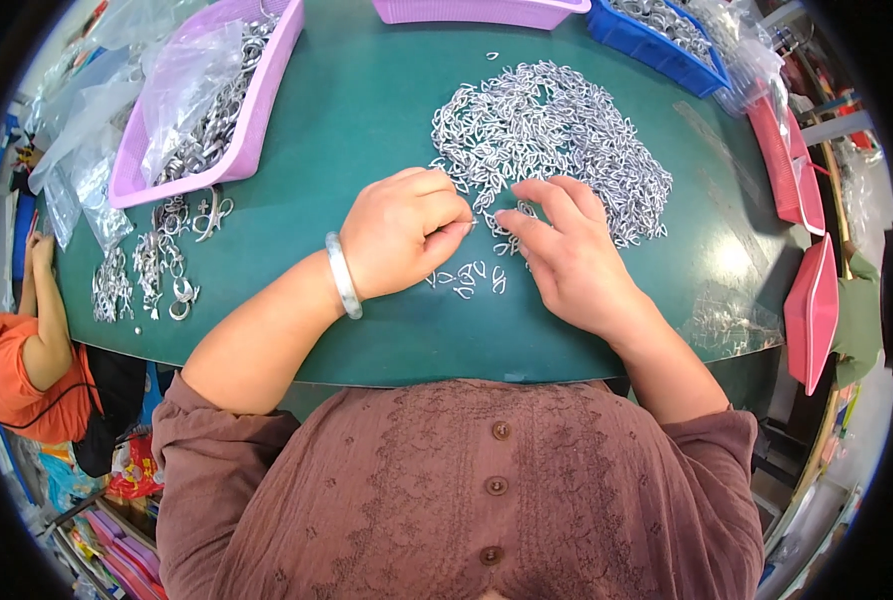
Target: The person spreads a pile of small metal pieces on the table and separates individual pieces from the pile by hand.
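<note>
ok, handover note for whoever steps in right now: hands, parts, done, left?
Left hand: fingers pinched together at the near edge of the pile of small silver metal clips; what it pinches is too small to tell.
Right hand: fingertips down on the clips at that same edge.
A few loose clips lie apart, between the hands, on the green table.
Done: cannot tell beyond those few.
Left: most of the pile.
Pink basket of larger metal parts sits far left.

Lilac basket [266, 110], blue tray [656, 45]
</note>
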### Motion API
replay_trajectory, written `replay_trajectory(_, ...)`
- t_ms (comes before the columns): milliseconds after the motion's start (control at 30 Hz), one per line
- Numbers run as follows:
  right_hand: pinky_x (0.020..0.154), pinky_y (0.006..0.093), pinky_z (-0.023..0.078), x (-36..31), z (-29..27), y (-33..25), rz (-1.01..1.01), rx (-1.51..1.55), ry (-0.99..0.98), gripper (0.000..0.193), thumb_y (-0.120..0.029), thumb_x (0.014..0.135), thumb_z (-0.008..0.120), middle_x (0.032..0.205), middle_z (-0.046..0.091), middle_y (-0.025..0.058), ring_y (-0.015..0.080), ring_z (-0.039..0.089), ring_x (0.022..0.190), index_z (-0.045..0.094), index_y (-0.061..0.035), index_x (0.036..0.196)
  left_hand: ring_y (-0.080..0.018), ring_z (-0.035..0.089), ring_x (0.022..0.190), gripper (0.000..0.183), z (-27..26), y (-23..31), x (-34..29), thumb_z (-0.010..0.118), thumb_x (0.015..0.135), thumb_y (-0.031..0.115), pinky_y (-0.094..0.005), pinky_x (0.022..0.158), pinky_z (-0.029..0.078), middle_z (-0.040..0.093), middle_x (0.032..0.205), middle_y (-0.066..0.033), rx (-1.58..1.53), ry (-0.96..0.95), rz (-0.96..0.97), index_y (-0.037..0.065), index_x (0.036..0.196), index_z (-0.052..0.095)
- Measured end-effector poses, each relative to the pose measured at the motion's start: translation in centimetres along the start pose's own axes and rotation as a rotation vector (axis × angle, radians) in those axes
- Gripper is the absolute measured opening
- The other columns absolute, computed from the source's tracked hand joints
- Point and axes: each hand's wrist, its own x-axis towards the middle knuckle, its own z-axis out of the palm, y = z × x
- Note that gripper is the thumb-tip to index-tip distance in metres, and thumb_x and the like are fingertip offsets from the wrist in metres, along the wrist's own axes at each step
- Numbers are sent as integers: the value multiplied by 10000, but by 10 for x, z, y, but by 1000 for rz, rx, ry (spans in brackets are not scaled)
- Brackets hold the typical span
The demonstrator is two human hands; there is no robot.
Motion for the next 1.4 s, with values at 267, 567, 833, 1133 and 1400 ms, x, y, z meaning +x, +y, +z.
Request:
replay_trajectory(267,1004,489,381,1,-2,-2,4,-21,-71,279,-44,806,626,1274,543,152,385,459,1201,721,-122,1057,-258,567,666,27,-5,-1,-6,649,817,25,-350,602,457,574,787,-89,-200,-97,-330,41,837,652)
replay_trajectory(567,1008,483,378,1,-2,-7,-29,-35,-93,339,-19,765,623,1295,531,148,383,447,1210,717,-113,1077,-255,598,684,67,-21,-1,-8,656,775,42,-354,618,474,589,777,-90,28,-275,-316,51,841,646)
replay_trajectory(833,1017,490,363,-2,-7,-6,-33,-8,-103,358,-3,723,616,1321,509,148,377,430,1224,731,-129,1038,-208,606,666,136,-24,-1,-9,661,759,22,-326,610,484,594,791,-82,-30,-249,-352,47,891,685)
replay_trajectory(1133,1010,487,379,-15,-18,-1,-19,67,-78,332,40,697,623,1292,547,127,387,456,1220,737,-139,953,-226,585,714,162,-17,2,-9,717,745,38,-343,635,480,579,793,-62,-39,-273,-208,87,900,715)
replay_trajectory(1400,993,497,393,-25,-17,5,37,24,-33,279,32,723,632,1267,564,131,374,476,1194,721,-91,956,-244,566,780,190,-11,5,-8,710,734,28,-360,676,473,561,839,-43,-62,-281,-69,101,908,722)
